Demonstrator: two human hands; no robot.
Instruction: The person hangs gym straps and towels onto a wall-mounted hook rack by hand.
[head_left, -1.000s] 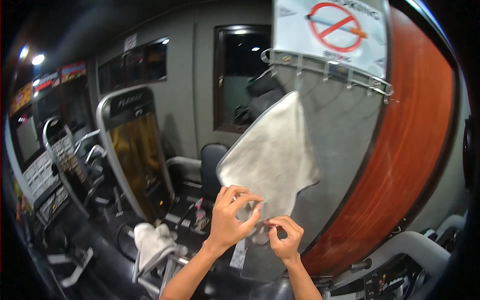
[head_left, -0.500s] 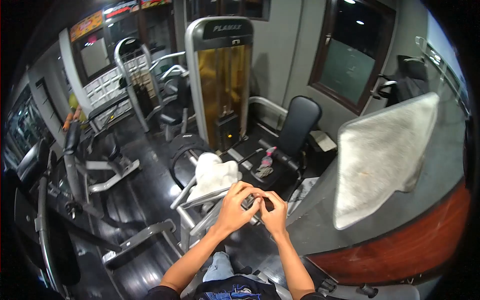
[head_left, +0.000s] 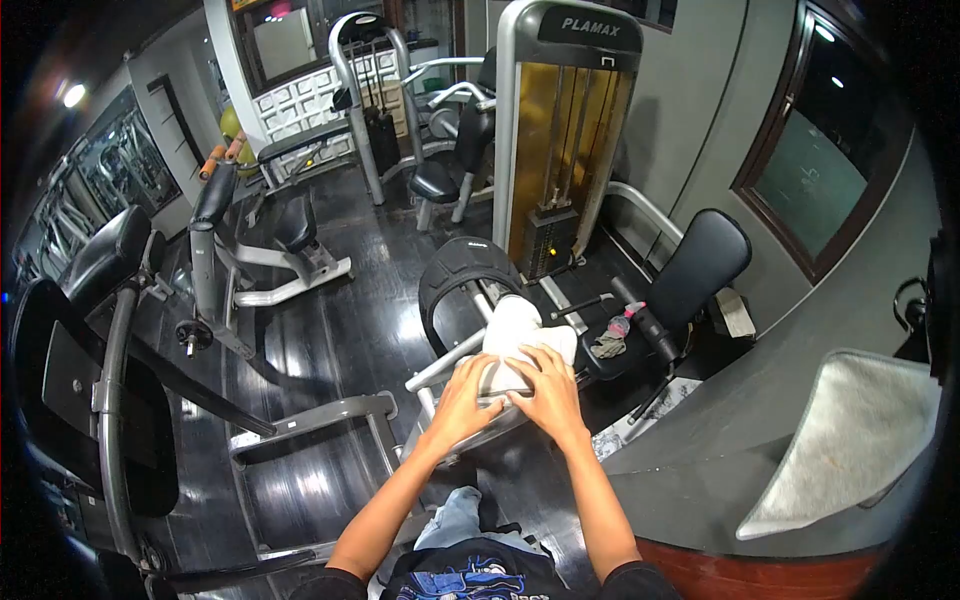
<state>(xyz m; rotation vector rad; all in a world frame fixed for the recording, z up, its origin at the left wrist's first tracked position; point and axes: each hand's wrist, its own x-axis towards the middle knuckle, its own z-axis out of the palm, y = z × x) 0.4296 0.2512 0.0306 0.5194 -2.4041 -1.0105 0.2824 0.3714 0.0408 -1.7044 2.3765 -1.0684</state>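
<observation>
A bunched white towel [head_left: 512, 325] is draped over the grey metal frame in front of me. My left hand [head_left: 465, 408] is at the towel's near left edge, its fingers curled on the cloth. On the near right part, my right hand [head_left: 550, 395] has its fingers bent over the towel. Both thumbs point inward and almost meet at the near edge. A strip of cloth shows between the hands. Some fingertips are hidden by the cloth and the hands themselves.
Ahead stands a weight-stack machine [head_left: 575, 130] with a black padded seat back [head_left: 710, 265]. A bottle [head_left: 622, 322] lies on its seat. A pale mat [head_left: 850, 440] rests on the grey counter [head_left: 690, 490] at right. Gym machines [head_left: 215, 260] line the left.
My hands have parted from their fingertip-to-fingertip pose and reached onto the towel. The view has swung left and down, so the machine and mat sit farther right.
</observation>
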